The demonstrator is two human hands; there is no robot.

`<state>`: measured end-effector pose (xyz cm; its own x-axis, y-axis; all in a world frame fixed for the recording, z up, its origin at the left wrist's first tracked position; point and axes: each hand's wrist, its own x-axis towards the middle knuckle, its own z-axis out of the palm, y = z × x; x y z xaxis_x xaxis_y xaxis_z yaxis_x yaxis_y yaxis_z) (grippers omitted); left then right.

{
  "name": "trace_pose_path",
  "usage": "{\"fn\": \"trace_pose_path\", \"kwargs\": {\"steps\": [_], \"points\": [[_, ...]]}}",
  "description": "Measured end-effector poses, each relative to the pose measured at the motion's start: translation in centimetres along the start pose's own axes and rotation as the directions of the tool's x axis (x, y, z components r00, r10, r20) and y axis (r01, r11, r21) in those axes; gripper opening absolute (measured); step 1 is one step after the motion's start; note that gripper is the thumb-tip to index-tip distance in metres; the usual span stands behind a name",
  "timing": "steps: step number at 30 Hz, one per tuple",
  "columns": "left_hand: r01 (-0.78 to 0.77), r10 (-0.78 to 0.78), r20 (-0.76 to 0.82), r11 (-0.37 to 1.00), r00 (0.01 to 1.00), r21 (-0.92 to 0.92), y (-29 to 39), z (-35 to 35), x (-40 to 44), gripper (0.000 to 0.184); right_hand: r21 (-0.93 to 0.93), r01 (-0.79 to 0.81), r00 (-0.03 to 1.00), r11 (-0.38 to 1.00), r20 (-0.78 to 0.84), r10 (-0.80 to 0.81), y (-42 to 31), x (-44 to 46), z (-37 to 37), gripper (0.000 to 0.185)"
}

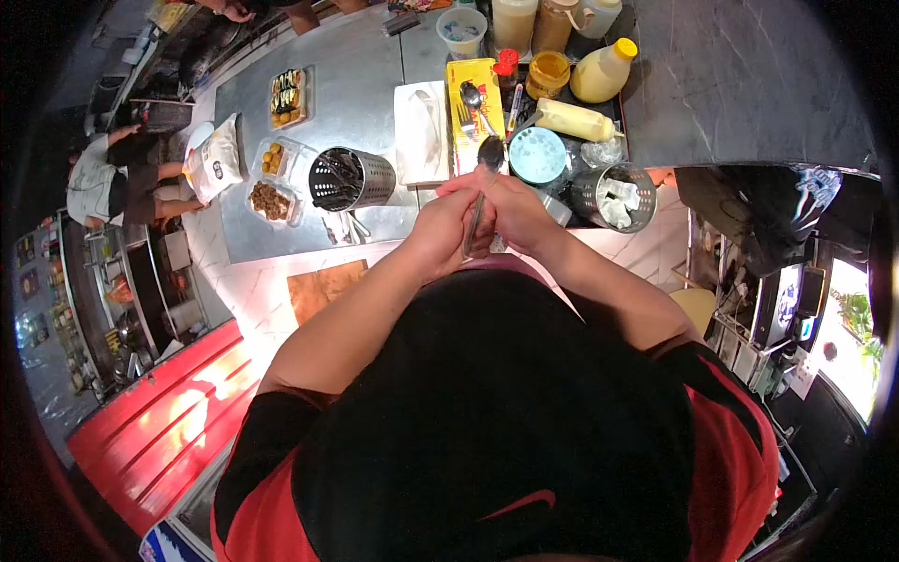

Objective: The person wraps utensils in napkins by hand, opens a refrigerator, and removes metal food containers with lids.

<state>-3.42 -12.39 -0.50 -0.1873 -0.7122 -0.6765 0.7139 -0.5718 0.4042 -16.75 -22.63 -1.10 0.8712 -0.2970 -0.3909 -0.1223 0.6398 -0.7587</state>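
Note:
My left hand (pixel 444 228) and my right hand (pixel 517 212) are pressed together at the table's front edge, fingers closed. Between them is a metal spoon (pixel 491 153), its dark bowl pointing away from me and its handle running back towards my chest. How the fingers overlap on the handle is partly hidden. Just beyond the hands lies a yellow box (pixel 467 73) with a spoon and a fork on it. A white tissue pack (pixel 421 131) lies to its left. To the right stands a tub with a light-blue lid (pixel 537 155).
A perforated metal holder (pixel 376 180) with dark utensils stands left, near clear food boxes (pixel 273 201). Another perforated holder (pixel 639 199) is at right. Behind are a yellow squeeze bottle (pixel 573 120), a yellow-capped bottle (pixel 599 73) and jars. A person (pixel 108 178) is at far left.

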Motion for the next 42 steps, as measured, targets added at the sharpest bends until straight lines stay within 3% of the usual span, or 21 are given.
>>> {"fn": "trace_pose_path", "kwargs": {"steps": [2, 4, 5, 7, 10, 13, 16, 19, 22, 24, 28, 31, 33, 36, 38, 40, 42], "points": [[-0.097, 0.137, -0.09, 0.932, 0.986, 0.35, 1.2, 1.2, -0.2, 0.048, 0.19, 0.032, 0.997, 0.981, -0.079, -0.017, 0.4, 0.2, -1.0, 0.064], [-0.118, 0.386, -0.165, 0.612, 0.908, 0.782, 3.1, -2.1, 0.2, 0.05, 0.323, 0.156, 0.968, 0.933, -0.24, -0.079, 0.1, 0.7, -1.8, 0.061], [-0.075, 0.505, -0.141, 0.383, 0.852, 0.921, 4.1, -3.4, 0.7, 0.053, 0.25, 0.249, 0.911, 0.936, -0.388, -0.138, -0.1, 1.4, -2.2, 0.056], [0.165, 0.843, -0.156, 0.08, 0.515, 0.983, 7.8, -0.8, 0.2, 0.066, 0.277, 0.291, 0.927, 0.916, -0.319, -0.198, -0.5, 0.7, -4.0, 0.053], [0.451, 0.826, -0.299, 0.061, 0.477, 0.89, 11.4, -2.0, 4.5, 0.065, 0.274, 0.203, 0.948, 0.94, -0.294, -0.119, -0.4, 0.6, -4.8, 0.051], [0.478, 0.467, -0.52, 0.215, 0.715, 0.852, 14.2, -3.5, 6.9, 0.058, 0.203, 0.112, 0.952, 0.973, -0.302, -0.047, -0.1, 0.7, -3.9, 0.042], [0.438, 0.707, -0.327, 0.027, 0.627, 0.899, 14.1, -6.5, 8.1, 0.049, -0.01, 0.029, 0.949, 1.0, -0.314, -0.031, -0.2, -0.3, -3.3, 0.031], [0.389, 0.785, -0.226, -0.021, 0.576, 0.921, 13.7, -5.1, 6.0, 0.04, -0.066, -0.002, 0.943, 0.998, -0.333, -0.021, 1.0, 0.3, -4.1, 0.027], [0.37, 0.799, -0.16, -0.084, 0.58, 0.925, 13.9, -3.6, 4.2, 0.037, -0.194, 0.016, 0.939, 0.981, -0.335, -0.081, 0.6, 1.0, -4.6, 0.018], [0.348, 0.788, -0.128, -0.115, 0.603, 0.93, 14.4, -2.6, 2.7, 0.037, -0.175, 0.102, 0.928, 0.979, -0.338, -0.157, 1.5, 2.6, -5.4, 0.018], [0.299, 0.807, -0.033, -0.181, 0.59, 0.937, 15.8, -1.3, -1.4, 0.04, -0.195, 0.115, 0.923, 0.974, -0.342, -0.178, -0.9, 2.9, -4.8, 0.019], [0.112, 0.846, -0.047, -0.015, 0.531, 0.994, 16.4, 0.4, -5.5, 0.041, -0.186, 0.142, 0.915, 0.972, -0.35, -0.201, -1.7, 3.3, -4.2, 0.019], [-0.002, 0.826, -0.139, 0.167, 0.546, 0.986, 16.1, 0.1, -7.3, 0.041, -0.17, 0.116, 0.922, 0.979, -0.347, -0.169, -2.9, 3.0, -3.2, 0.018], [-0.152, 0.778, -0.231, 0.385, 0.585, 0.91, 15.5, -2.6, -8.6, 0.035, -0.204, 0.216, 0.909, 0.955, -0.315, -0.273, -3.0, 4.0, -3.2, 0.017], [-0.259, 0.729, -0.284, 0.535, 0.623, 0.804, 14.7, -4.9, -9.0, 0.034, -0.074, 0.152, 0.933, 0.986, -0.319, -0.167, -3.7, 4.2, -3.4, 0.016], [-0.309, 0.713, -0.312, 0.596, 0.628, 0.741, 13.6, -6.0, -10.2, 0.033, -0.023, 0.098, 0.939, 0.995, -0.33, -0.1, -4.0, 4.4, -3.5, 0.016], [-0.306, 0.706, -0.341, 0.618, 0.621, 0.724, 12.6, -7.8, -11.8, 0.033, -0.138, 0.078, 0.934, 0.987, -0.336, -0.121, -3.5, 5.3, -3.5, 0.017]]}}
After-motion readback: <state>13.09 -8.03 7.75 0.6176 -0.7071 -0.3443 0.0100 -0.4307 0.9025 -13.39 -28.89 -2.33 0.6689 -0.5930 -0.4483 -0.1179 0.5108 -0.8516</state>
